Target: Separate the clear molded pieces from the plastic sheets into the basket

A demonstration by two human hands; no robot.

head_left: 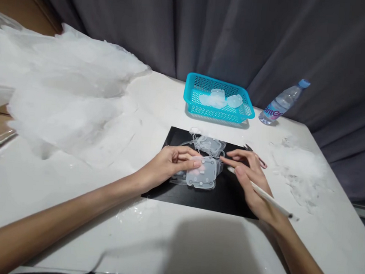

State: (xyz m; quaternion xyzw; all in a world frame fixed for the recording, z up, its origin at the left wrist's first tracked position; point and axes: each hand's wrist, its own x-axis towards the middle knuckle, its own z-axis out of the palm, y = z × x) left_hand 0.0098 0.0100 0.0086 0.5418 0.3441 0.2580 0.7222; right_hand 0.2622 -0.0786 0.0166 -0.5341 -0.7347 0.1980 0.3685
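Observation:
Between the thumb and fingers of my left hand (175, 158) is a translucent plastic part (202, 173), flat and roughly square with rounded corners. It is held above a black mat (225, 197). My right hand (252, 178) is closed around a slim white pen-like tool (273, 200), whose far tip points towards the part. The right index finger reaches to the part's right edge; whether it touches cannot be made out. More clear plastic pieces and thin loops (209, 144) lie on the mat just behind the held part.
A blue basket (189, 88) holding several translucent pieces stands at the back. Right of it is a water bottle (279, 104). Pink-handled cutters (262, 163) lie behind my right hand. White plastic film (71, 87) heaps up at left, and scraps (302, 166) lie at right.

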